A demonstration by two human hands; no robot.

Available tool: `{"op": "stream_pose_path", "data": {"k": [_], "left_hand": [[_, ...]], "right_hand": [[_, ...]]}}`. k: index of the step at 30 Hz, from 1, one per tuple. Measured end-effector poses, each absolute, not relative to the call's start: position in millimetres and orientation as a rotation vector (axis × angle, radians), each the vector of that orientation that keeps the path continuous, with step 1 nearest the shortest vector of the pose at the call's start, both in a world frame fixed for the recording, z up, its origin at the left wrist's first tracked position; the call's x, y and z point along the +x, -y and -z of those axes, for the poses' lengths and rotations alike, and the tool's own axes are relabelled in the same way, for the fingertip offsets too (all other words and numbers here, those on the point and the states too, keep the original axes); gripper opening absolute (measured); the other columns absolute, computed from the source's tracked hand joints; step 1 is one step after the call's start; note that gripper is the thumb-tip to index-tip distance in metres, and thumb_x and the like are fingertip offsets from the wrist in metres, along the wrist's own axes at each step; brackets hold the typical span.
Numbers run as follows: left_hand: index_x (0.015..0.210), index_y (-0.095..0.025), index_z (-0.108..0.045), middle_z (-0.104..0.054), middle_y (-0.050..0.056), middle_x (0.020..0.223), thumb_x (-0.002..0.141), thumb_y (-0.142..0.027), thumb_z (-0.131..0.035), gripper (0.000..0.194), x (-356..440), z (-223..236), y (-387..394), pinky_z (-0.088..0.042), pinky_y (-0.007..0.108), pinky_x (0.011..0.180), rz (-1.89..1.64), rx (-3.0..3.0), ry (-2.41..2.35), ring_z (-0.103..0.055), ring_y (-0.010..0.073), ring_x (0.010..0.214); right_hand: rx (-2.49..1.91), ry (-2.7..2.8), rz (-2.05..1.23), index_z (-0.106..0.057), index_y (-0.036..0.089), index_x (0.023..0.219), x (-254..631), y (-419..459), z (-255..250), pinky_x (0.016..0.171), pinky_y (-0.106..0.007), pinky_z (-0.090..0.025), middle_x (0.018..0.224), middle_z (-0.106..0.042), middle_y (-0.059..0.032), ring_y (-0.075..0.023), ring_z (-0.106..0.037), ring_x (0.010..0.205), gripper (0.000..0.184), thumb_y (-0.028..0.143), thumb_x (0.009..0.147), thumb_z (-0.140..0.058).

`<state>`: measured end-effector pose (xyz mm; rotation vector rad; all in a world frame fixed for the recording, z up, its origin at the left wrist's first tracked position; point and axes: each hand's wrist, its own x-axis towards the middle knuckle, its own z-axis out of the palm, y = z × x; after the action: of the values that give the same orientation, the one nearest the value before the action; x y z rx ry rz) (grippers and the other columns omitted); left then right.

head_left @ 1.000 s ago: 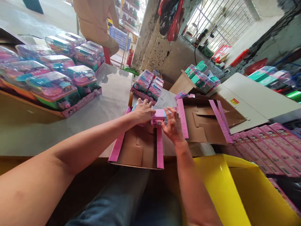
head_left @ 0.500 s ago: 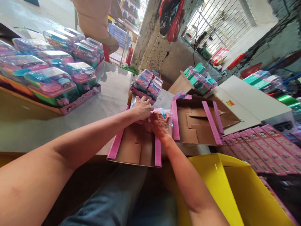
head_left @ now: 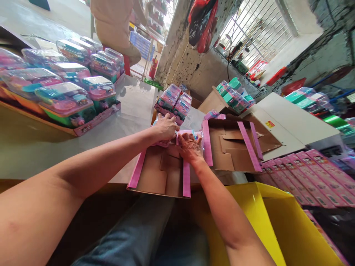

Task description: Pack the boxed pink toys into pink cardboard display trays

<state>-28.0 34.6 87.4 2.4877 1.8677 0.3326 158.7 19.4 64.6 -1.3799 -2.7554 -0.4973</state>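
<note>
I noted right hand shifted inward over pink case; left hand covered neighbouring case; grips unclear; placement judged unfinished.

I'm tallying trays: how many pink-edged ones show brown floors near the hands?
2: one tray by the right hand, another tray farther right. More may be hidden beneath.

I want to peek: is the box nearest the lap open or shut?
Open: no lid covers the box, and its brown inside shows between the pink edges.
</note>
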Motion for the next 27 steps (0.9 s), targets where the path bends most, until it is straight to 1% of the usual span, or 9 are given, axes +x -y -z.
{"op": "stream_pose_path", "data": {"k": [3, 6, 9, 12, 14, 16, 18, 21, 27], "left_hand": [[0.120, -0.037, -0.072, -0.051, 0.010, 0.138, 0.086, -0.039, -0.060, 0.035, -26.5, -88.9, -34.1, -0.032, 0.063, 0.102, -0.298, 2.479, -1.870, -0.040, 0.0388, 0.125], [0.120, -0.037, -0.072, -0.052, 0.011, 0.138, 0.088, -0.042, -0.059, 0.035, -25.3, -88.3, -34.9, -0.033, 0.062, 0.101, -0.299, 2.482, -1.879, -0.040, 0.0391, 0.126], [0.121, -0.037, -0.071, -0.053, 0.010, 0.137, 0.088, -0.044, -0.059, 0.036, -25.8, -86.4, -36.0, -0.032, 0.062, 0.102, -0.311, 2.481, -1.889, -0.040, 0.0388, 0.126], [0.122, -0.037, -0.071, -0.052, 0.010, 0.138, 0.088, -0.045, -0.060, 0.036, -26.5, -83.9, -35.8, -0.032, 0.062, 0.102, -0.324, 2.485, -1.900, -0.040, 0.0386, 0.127], [0.123, -0.037, -0.070, -0.052, 0.010, 0.139, 0.089, -0.045, -0.059, 0.037, -25.5, -81.6, -35.1, -0.031, 0.062, 0.102, -0.330, 2.500, -1.896, -0.040, 0.0389, 0.127], [0.124, -0.036, -0.070, -0.052, 0.010, 0.139, 0.090, -0.045, -0.056, 0.037, -23.1, -78.7, -34.3, -0.030, 0.064, 0.103, -0.345, 2.524, -1.896, -0.040, 0.0394, 0.127], [0.124, -0.034, -0.070, -0.052, 0.011, 0.139, 0.092, -0.044, -0.053, 0.037, -20.1, -75.7, -33.7, -0.029, 0.064, 0.104, -0.366, 2.540, -1.907, -0.040, 0.0395, 0.129], [0.123, -0.034, -0.071, -0.051, 0.011, 0.141, 0.092, -0.042, -0.052, 0.037, -17.0, -73.4, -33.5, -0.028, 0.064, 0.105, -0.366, 2.548, -1.907, -0.039, 0.0395, 0.130], [0.127, -0.034, -0.068, -0.049, 0.010, 0.145, 0.092, -0.044, -0.053, 0.040, -16.1, -78.5, -31.6, -0.027, 0.065, 0.107, -0.335, 2.506, -1.931, -0.038, 0.0404, 0.132]], "right_hand": [[-1.412, 2.769, 0.580, -0.046, 0.022, 0.146, 155.1, -20.1, -68.7, 0.113, -0.062, -0.021, 0.139, -0.055, -0.0139, -0.0311, -0.042, 0.132, 0.048, 0.039, 0.101, -0.047], [-1.420, 2.765, 0.632, -0.051, 0.023, 0.141, 149.0, -23.3, -66.6, 0.112, -0.063, -0.025, 0.138, -0.057, -0.0135, -0.0303, -0.044, 0.130, 0.041, 0.036, 0.103, -0.041], [-1.328, 2.826, 0.663, -0.061, 0.021, 0.130, 139.3, -25.5, -51.2, 0.116, -0.061, -0.023, 0.138, -0.057, -0.0135, -0.0297, -0.044, 0.131, 0.035, 0.023, 0.101, -0.040], [-1.229, 2.902, 0.679, -0.066, 0.016, 0.123, 131.1, -26.2, -28.3, 0.123, -0.056, -0.016, 0.143, -0.053, -0.0138, -0.0296, -0.039, 0.137, 0.036, 0.010, 0.094, -0.045], [-1.230, 2.884, 0.706, -0.066, 0.013, 0.125, 131.0, -27.9, -16.1, 0.125, -0.055, -0.014, 0.145, -0.051, -0.0147, -0.0303, -0.037, 0.140, 0.037, 0.010, 0.093, -0.046], [-1.193, 2.866, 0.730, -0.064, 0.013, 0.128, 135.8, -31.5, -9.2, 0.125, -0.054, -0.014, 0.145, -0.052, -0.0151, -0.0298, -0.036, 0.141, 0.038, 0.012, 0.096, -0.043], [-1.088, 2.880, 0.710, -0.064, 0.015, 0.128, 143.5, -36.5, -6.8, 0.127, -0.049, -0.012, 0.143, -0.054, -0.0130, -0.0263, -0.035, 0.142, 0.037, 0.014, 0.100, -0.041], [-0.948, 2.915, 0.617, -0.067, 0.017, 0.121, 152.0, -42.4, -6.6, 0.128, -0.043, -0.009, 0.140, -0.058, -0.0090, -0.0205, -0.036, 0.142, 0.034, 0.015, 0.103, -0.039], [-0.968, 2.958, 0.535, -0.069, 0.011, 0.119, 146.0, -40.3, -7.0, 0.128, -0.044, -0.007, 0.132, -0.063, -0.0127, -0.0217, -0.043, 0.135, 0.033, 0.010, 0.100, -0.041]]}}
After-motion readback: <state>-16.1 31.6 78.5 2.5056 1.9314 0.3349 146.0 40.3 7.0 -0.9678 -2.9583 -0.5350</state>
